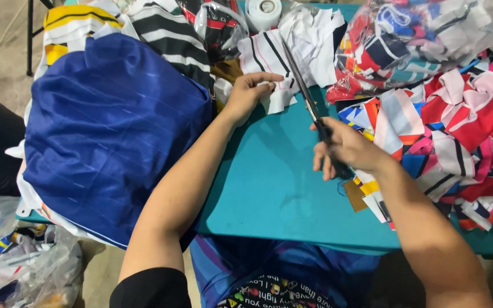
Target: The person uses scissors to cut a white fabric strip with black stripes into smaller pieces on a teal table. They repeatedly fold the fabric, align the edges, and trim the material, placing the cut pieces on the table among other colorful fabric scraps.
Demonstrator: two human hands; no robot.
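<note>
Item: fabric trimming, teal worktop [269, 182].
Right hand [346, 149] grips long scissors [309, 105]; left hand [250, 88] pinches white striped scrap [269, 57] at worktop's far edge. Best kept taut, blades square to the stripe.

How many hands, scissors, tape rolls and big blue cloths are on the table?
Hands: 2, the left hand on a white striped fabric piece, the right hand holding the scissors
Scissors: 1
White tape roll: 1
Big blue cloth: 1
Total: 5
</note>
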